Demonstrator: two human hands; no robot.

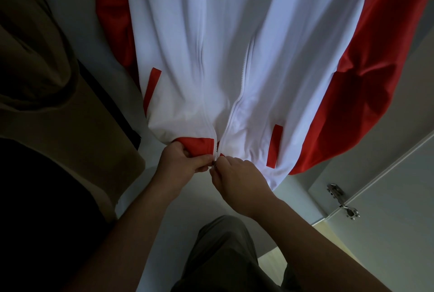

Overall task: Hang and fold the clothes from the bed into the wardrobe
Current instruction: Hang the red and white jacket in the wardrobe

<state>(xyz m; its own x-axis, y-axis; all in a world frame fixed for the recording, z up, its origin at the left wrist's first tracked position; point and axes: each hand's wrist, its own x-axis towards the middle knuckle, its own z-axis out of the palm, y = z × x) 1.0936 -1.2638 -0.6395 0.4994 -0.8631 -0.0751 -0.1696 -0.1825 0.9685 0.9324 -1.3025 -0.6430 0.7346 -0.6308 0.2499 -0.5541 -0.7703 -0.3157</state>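
Observation:
A white jacket (234, 33) with red sleeves and red pocket trims hangs in front of me inside the wardrobe. Its front zip (232, 115) stands open along its length. My left hand (183, 158) grips the red hem band on the left side of the zip. My right hand (237, 179) pinches the zip's bottom end at the hem, close against my left hand. The small metal zip piece shows between my fingertips. The hanger is out of view above.
A brown garment (35, 61) hangs to the left, with a dark one (35, 197) below it. The open wardrobe door (387, 186) with a metal hinge (342, 200) is on the right. My trouser leg (223, 256) is below.

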